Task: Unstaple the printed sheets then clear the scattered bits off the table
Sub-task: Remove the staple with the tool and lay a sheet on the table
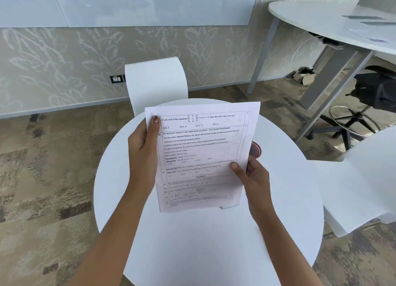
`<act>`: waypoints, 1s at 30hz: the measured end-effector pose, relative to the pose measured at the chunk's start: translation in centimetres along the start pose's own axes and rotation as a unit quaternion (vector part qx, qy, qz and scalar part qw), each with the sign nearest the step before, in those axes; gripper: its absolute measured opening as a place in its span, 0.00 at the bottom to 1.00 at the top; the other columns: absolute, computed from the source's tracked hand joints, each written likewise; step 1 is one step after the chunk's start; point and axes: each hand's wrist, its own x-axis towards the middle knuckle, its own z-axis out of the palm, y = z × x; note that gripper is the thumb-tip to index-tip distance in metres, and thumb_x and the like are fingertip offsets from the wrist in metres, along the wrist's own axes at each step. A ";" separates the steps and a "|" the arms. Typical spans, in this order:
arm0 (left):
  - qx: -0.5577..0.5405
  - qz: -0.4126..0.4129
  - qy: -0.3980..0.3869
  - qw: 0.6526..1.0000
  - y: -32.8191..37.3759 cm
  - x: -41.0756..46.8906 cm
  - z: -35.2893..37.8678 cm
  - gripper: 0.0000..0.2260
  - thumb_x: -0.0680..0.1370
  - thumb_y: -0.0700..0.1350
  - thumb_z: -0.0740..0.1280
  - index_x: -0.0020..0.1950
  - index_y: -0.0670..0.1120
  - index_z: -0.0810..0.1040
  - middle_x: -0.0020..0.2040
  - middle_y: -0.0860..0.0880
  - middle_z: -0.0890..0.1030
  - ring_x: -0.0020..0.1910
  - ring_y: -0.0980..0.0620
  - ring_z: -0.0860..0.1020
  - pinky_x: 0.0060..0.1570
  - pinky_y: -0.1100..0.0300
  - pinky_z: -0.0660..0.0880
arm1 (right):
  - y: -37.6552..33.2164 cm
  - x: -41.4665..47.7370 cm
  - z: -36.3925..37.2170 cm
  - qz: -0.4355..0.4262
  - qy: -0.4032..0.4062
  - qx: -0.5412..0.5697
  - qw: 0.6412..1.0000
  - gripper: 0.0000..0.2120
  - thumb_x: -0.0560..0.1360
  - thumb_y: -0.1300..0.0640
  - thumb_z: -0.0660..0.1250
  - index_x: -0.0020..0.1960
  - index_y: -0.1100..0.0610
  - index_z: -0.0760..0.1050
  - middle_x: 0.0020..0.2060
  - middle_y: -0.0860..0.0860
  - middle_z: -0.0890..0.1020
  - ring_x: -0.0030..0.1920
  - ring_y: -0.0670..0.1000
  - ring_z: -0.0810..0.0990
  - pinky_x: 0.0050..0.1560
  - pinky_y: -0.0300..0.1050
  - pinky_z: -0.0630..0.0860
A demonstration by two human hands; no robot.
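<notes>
Both my left hand [142, 148] and right hand [254, 176] pinch the sheets [201, 154] at nine and three o'clock; yanking risks tearing them.

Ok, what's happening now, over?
Left hand and right hand both gripping printed sheets above round table. Dark red thing partly hidden behind.

We see bright, even daylight; the printed sheets' [201, 154] lower text blurs, perhaps from motion; edges bow.
</notes>
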 end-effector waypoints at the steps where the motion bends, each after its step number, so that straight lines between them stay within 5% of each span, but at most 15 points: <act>1: -0.002 0.009 -0.001 1.000 -0.4 0.0 -0.2 0.17 0.84 0.45 0.59 0.36 0.57 0.75 0.33 0.59 0.76 0.35 0.61 0.72 0.37 0.66 0.69 | 0.3 -0.2 0.2 0.009 0.014 0.011 1.000 0.09 0.75 0.63 0.68 0.55 0.61 0.77 0.49 0.53 0.85 0.49 0.51 0.81 0.53 0.47 0.75; 4: 0.008 0.002 -0.028 1.000 -2.8 -0.2 -0.8 0.06 0.83 0.49 0.59 0.56 0.54 0.75 0.50 0.56 0.80 0.50 0.56 0.78 0.49 0.61 0.75 | 1.2 -0.6 0.8 0.032 0.053 0.048 0.997 0.07 0.74 0.63 0.68 0.53 0.62 0.78 0.46 0.55 0.84 0.46 0.50 0.81 0.49 0.45 0.75; 6: 0.054 -0.044 -0.046 0.997 -5.3 -0.5 -1.4 0.11 0.81 0.53 0.58 0.62 0.55 0.70 0.56 0.60 0.79 0.55 0.59 0.78 0.53 0.61 0.74 | 1.7 -0.7 1.1 0.046 0.066 0.070 0.994 0.08 0.74 0.63 0.69 0.53 0.62 0.78 0.48 0.56 0.84 0.47 0.50 0.80 0.52 0.45 0.76; 9: 0.142 -0.108 -0.073 0.981 -9.0 -1.4 -2.6 0.09 0.83 0.48 0.58 0.63 0.53 0.70 0.55 0.61 0.78 0.54 0.62 0.77 0.56 0.57 0.72 | 2.5 -0.5 1.5 0.070 0.082 0.093 0.990 0.09 0.74 0.61 0.69 0.53 0.62 0.78 0.51 0.58 0.84 0.49 0.51 0.81 0.55 0.48 0.76; 15: 0.213 -0.193 -0.078 0.955 -13.1 -3.3 -3.5 0.12 0.82 0.41 0.60 0.64 0.51 0.70 0.52 0.54 0.80 0.52 0.52 0.79 0.46 0.62 0.73 | 4.4 0.9 1.9 0.074 0.081 0.048 0.993 0.09 0.74 0.61 0.69 0.54 0.60 0.78 0.49 0.56 0.84 0.47 0.50 0.81 0.52 0.46 0.78; 19: 0.209 -0.204 -0.016 0.956 -14.0 -3.6 -3.3 0.12 0.81 0.39 0.61 0.62 0.51 0.71 0.54 0.50 0.81 0.54 0.49 0.79 0.49 0.57 0.73 | 6.2 1.9 2.3 0.082 0.055 -0.069 0.993 0.09 0.76 0.58 0.68 0.56 0.55 0.74 0.49 0.48 0.83 0.49 0.47 0.81 0.51 0.46 0.77; 23: 0.196 -0.235 0.026 0.952 -14.9 -3.5 -3.4 0.11 0.81 0.40 0.61 0.60 0.53 0.73 0.57 0.47 0.82 0.56 0.46 0.79 0.56 0.52 0.75 | 9.1 2.2 2.6 0.116 0.021 -0.231 0.966 0.17 0.76 0.59 0.64 0.64 0.55 0.69 0.56 0.51 0.81 0.56 0.55 0.78 0.57 0.51 0.74; 30: 0.185 -0.279 0.083 0.939 -16.7 -3.2 -4.1 0.10 0.80 0.41 0.65 0.60 0.49 0.77 0.56 0.44 0.83 0.57 0.44 0.80 0.56 0.53 0.73 | 11.8 1.9 3.0 0.153 0.040 -0.263 0.952 0.12 0.75 0.66 0.62 0.58 0.59 0.75 0.49 0.53 0.82 0.47 0.53 0.78 0.41 0.35 0.69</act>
